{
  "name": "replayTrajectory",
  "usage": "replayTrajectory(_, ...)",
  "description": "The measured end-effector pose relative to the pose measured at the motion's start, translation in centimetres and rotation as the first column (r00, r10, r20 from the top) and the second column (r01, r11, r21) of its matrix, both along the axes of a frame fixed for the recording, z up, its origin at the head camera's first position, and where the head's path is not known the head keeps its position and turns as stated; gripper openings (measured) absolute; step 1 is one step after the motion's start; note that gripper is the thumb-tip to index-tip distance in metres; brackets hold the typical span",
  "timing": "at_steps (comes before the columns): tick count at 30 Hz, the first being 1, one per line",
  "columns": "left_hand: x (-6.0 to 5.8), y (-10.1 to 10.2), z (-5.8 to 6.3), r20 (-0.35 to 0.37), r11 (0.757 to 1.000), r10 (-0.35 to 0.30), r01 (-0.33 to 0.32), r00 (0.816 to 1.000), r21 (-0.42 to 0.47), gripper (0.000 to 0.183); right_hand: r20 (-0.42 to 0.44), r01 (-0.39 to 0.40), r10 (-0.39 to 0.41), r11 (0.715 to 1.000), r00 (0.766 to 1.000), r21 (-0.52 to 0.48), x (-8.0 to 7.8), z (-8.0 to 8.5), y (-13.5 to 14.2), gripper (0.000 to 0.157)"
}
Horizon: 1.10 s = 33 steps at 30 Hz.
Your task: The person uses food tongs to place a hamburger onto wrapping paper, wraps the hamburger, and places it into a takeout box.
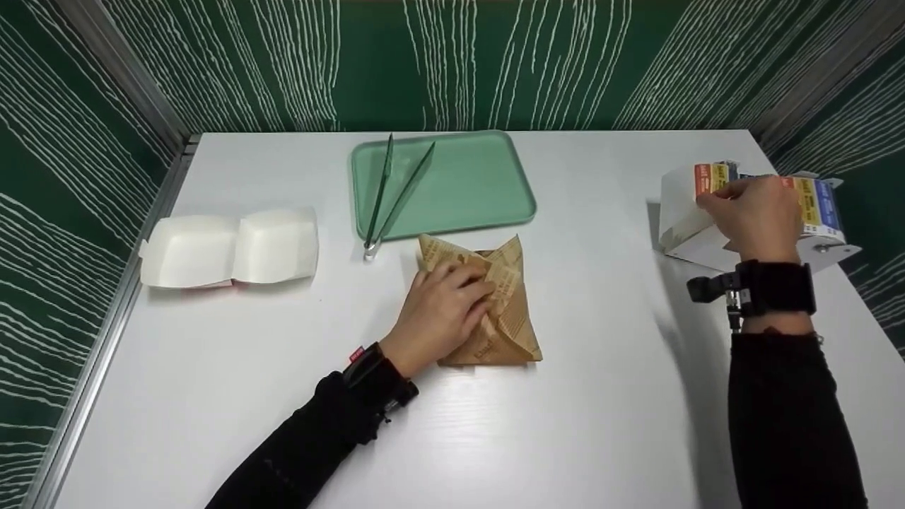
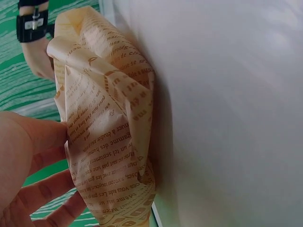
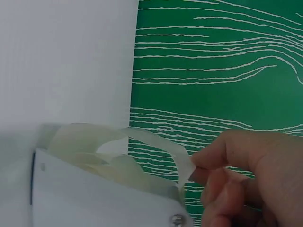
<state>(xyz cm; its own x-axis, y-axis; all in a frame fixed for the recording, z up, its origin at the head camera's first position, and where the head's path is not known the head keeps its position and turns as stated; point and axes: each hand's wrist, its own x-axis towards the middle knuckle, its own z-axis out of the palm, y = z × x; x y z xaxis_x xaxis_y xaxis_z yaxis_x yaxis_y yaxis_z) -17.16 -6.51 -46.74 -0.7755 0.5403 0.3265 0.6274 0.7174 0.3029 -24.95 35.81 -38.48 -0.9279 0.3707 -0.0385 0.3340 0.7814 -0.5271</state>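
Note:
A brown printed paper wrapper [image 1: 520, 322], folded into a packet with crossing flaps, lies on the white table. My left hand [image 1: 445, 311] rests on it, fingers bent loosely over the flaps; in the left wrist view the thumb touches the side of the paper wrapper [image 2: 104, 132]. At the right, a white dispenser [image 1: 682, 205] holds rolls with red, yellow and blue labels. Over it, my right hand [image 1: 760, 215] pinches the end of a translucent tape strip [image 3: 161, 142] between thumb and forefinger. The strip arches up from the white dispenser body [image 3: 94, 194].
A green tray [image 1: 474, 184] lies behind the wrapper. Metal tongs [image 1: 385, 198] lean across its left side with their joined end on the table. An opened white clamshell box [image 1: 230, 247] stands at the left. Green walls with white lines border the table.

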Motion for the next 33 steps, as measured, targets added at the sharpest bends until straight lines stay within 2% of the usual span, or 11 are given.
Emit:
replayTrajectory(4,0.0,0.0,0.0,0.004,1.0,0.001,-0.001,1.0,-0.004,0.029,0.04,-0.056,0.057,0.998,0.998,-0.008,0.0,0.7,0.4,0.049)
replayTrajectory(7,0.0,0.0,0.0,0.0,1.0,-0.001,0.001,1.0,-0.006,0.028,0.032,-0.089,0.089,0.996,0.996,0.014,-0.1,0.9,0.7,0.044)
replayTrajectory(11,0.0,0.0,-0.1,-0.016,1.0,-0.002,0.001,1.0,-0.006,0.027,-0.023,-0.127,0.131,0.984,0.991,0.123,-0.5,1.1,0.9,0.039)
replayTrajectory(14,0.0,0.0,-0.1,-0.021,1.0,-0.001,0.001,1.0,0.0,0.027,-0.037,-0.149,0.158,0.974,0.987,0.169,-0.8,1.3,0.7,0.04)
replayTrajectory(20,-0.1,0.0,-0.1,-0.015,1.0,-0.01,0.01,1.0,0.013,0.028,0.002,-0.146,0.148,0.973,0.989,0.179,-1.2,1.7,0.2,0.041)
replayTrajectory(25,-0.1,0.1,-0.2,-0.016,1.0,-0.011,0.011,1.0,0.02,0.027,-0.003,-0.162,0.166,0.967,0.986,0.195,-1.3,2.0,0.0,0.049)
replayTrajectory(31,-0.1,0.1,-0.2,-0.002,1.0,-0.005,0.005,1.0,0.01,0.029,-0.066,-0.158,0.182,0.949,0.981,0.273,-1.4,1.8,0.3,0.045)
replayTrajectory(33,-0.2,0.0,-0.2,0.001,1.0,-0.005,0.005,1.0,0.012,0.03,-0.091,-0.162,0.193,0.949,0.977,0.27,-1.4,1.5,0.4,0.044)
